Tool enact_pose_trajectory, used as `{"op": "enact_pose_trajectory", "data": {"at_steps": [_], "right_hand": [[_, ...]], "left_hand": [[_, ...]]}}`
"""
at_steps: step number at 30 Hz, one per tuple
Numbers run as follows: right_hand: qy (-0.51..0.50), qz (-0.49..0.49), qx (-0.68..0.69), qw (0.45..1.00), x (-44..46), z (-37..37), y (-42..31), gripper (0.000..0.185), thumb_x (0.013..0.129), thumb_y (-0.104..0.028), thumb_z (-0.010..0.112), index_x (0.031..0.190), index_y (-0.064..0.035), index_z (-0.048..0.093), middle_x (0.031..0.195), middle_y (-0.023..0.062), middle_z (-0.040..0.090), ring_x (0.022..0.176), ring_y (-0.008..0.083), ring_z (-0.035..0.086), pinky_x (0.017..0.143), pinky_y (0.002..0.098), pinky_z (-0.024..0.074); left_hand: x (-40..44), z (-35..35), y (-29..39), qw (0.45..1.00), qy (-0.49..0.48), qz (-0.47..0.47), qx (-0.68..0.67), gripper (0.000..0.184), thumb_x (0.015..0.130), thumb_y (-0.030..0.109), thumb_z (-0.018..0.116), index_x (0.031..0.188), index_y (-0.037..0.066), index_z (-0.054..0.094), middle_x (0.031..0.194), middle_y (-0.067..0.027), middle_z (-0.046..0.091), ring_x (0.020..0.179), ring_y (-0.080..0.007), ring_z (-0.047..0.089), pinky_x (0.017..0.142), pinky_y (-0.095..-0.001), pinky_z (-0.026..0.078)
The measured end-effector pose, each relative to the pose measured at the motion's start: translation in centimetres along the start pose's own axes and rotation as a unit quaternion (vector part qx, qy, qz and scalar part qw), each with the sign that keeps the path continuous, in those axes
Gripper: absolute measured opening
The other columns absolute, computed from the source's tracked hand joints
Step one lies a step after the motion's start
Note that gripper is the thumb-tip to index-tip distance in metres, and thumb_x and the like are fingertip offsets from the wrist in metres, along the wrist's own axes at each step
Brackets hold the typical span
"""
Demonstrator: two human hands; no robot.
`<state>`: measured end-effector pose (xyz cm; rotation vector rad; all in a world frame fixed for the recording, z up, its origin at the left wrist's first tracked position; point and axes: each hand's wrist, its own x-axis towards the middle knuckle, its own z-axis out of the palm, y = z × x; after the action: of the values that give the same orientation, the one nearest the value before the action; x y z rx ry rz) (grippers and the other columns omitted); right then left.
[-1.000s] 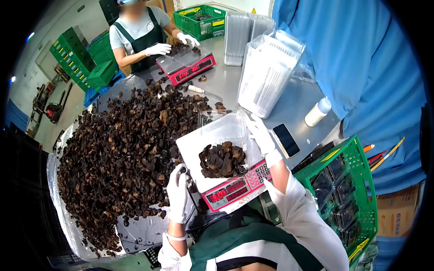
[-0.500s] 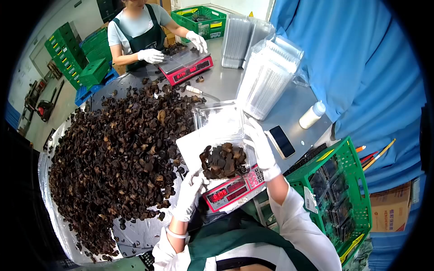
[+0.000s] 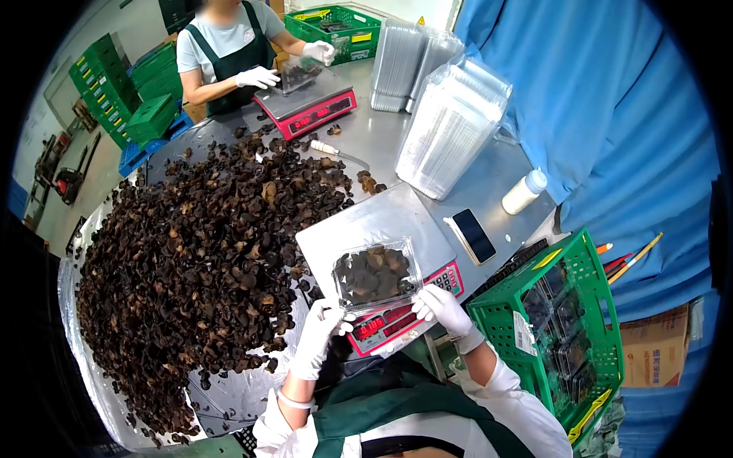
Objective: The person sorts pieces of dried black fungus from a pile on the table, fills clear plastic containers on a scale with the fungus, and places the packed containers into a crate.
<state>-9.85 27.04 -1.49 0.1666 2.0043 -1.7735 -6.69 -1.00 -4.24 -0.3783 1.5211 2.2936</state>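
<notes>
A clear plastic clamshell box (image 3: 377, 276) full of dark brown wood ear mushrooms lies on the steel plate of a red digital scale (image 3: 398, 324), its lid folded down over them. At the box's front left corner, my gloved left hand (image 3: 319, 330) has its fingers closed on the rim. My gloved right hand (image 3: 444, 310) pinches the front right corner, above the scale's display and keys. A large heap of loose wood ear mushrooms (image 3: 206, 259) spreads over the table to the left.
A co-worker (image 3: 229, 69) handles another box at a second red scale (image 3: 309, 107). Stacked clear boxes (image 3: 454, 126), a phone (image 3: 473, 237), a white bottle (image 3: 525, 192) and a white-handled knife (image 3: 327, 147) lie beyond my scale. A green crate (image 3: 546, 320) with filled boxes stands right.
The box's lid, standing open behind it before, is now folded down. My right hand has come from the lid to the front corner. The co-worker's box lid has also come over.
</notes>
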Motion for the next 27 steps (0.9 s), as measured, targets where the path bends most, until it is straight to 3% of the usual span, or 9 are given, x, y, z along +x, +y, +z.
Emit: {"op": "enact_pose_trajectory", "data": {"at_steps": [2,11,13,15,18,20,21,22,27], "right_hand": [[-0.039,0.003,0.115,0.993,0.5,0.2,0.6,0.021,0.097,-0.019,0.046,0.091,-0.0012,0.056,0.074,0.0048,0.06,0.059,0.009,0.055,0.054,0.0219,0.0446],[0.011,-0.07,0.102,0.992,1.3,1.2,1.3,0.019,0.097,-0.014,0.046,0.088,-0.0007,0.056,0.071,0.0039,0.058,0.056,0.0069,0.052,0.052,0.0199,0.0422],[0.003,-0.067,0.106,0.992,1.2,1.2,1.4,0.016,0.096,-0.012,0.048,0.099,0.0005,0.057,0.08,0.0052,0.061,0.063,0.0085,0.056,0.056,0.0212,0.0447],[0.015,-0.067,0.096,0.993,0.5,1.5,1.3,0.018,0.095,-0.012,0.05,0.106,0.0009,0.055,0.088,0.0063,0.061,0.069,0.0099,0.058,0.06,0.0226,0.0464],[-0.056,-0.1,-0.014,0.993,-1.4,1.4,0.2,0.045,0.09,-0.02,0.061,0.128,-0.0001,0.047,0.115,0.0114,0.057,0.1,0.0197,0.06,0.086,0.0324,0.0487],[0.04,-0.372,-0.251,0.893,-2.6,2.4,-1.6,0.058,0.085,-0.027,0.065,0.132,-0.0008,0.044,0.125,0.0168,0.052,0.112,0.0284,0.056,0.095,0.0378,0.0447],[0.023,-0.339,-0.27,0.901,-3.4,2.5,-2.2,0.073,0.079,-0.025,0.067,0.139,0.0021,0.035,0.139,0.0216,0.041,0.131,0.0335,0.04,0.109,0.0388,0.0324],[0.059,-0.334,-0.306,0.89,-3.6,2.6,-1.6,0.072,0.08,-0.024,0.065,0.14,0.0023,0.034,0.138,0.0208,0.042,0.128,0.0321,0.043,0.106,0.0372,0.0354],[0.139,-0.309,-0.218,0.915,-3.9,3.0,-1.6,0.064,0.083,-0.014,0.062,0.138,0.0046,0.035,0.137,0.0191,0.043,0.124,0.0291,0.047,0.103,0.0335,0.0393]], "left_hand": [[0.0,0.2,0.3,1.0,0.003,-0.013,-0.006,0.019,0.092,0.017,0.058,0.105,0.005,0.051,0.093,-0.0101,0.066,0.068,-0.0124,0.064,0.059,-0.0218,0.048],[-0.7,0.6,-0.2,0.997,0.011,0.07,0.027,0.014,0.092,0.008,0.055,0.102,0.004,0.046,0.085,-0.0114,0.066,0.063,-0.0135,0.061,0.059,-0.0239,0.048],[-1.0,0.3,-0.5,0.998,0.009,0.065,0.017,0.015,0.091,0.007,0.056,0.102,0.004,0.046,0.085,-0.0111,0.066,0.065,-0.0125,0.061,0.06,-0.0236,0.047],[-1.4,0.6,-0.2,0.986,0.0,0.153,0.068,0.008,0.093,0.005,0.053,0.097,0.005,0.046,0.088,-0.0091,0.065,0.069,-0.0087,0.058,0.058,-0.0203,0.043],[-2.7,-0.5,0.7,0.884,0.077,0.3,0.35,0.009,0.085,-0.001,0.058,0.093,0.001,0.055,0.092,-0.0136,0.065,0.079,-0.0227,0.062,0.073,-0.0316,0.05],[-3.1,0.2,2.9,0.773,0.097,0.451,0.435,0.015,0.077,-0.004,0.06,0.091,0.0,0.058,0.11,-0.0198,0.064,0.097,-0.0349,0.063,0.082,-0.0384,0.05],[-3.6,0.6,3.4,0.743,0.123,0.463,0.467,0.015,0.076,-0.004,0.06,0.09,0.0,0.058,0.11,-0.0197,0.064,0.097,-0.0354,0.062,0.082,-0.0387,0.05],[-3.7,1.0,3.8,0.71,0.148,0.476,0.497,0.014,0.076,-0.004,0.06,0.089,0.001,0.058,0.111,-0.0195,0.064,0.098,-0.0358,0.062,0.083,-0.039,0.05],[-2.4,0.9,3.8,0.703,0.16,0.537,0.437,0.024,0.073,-0.009,0.064,0.092,0.003,0.056,0.11,-0.0197,0.064,0.097,-0.0338,0.063,0.08,-0.0368,0.051]]}}
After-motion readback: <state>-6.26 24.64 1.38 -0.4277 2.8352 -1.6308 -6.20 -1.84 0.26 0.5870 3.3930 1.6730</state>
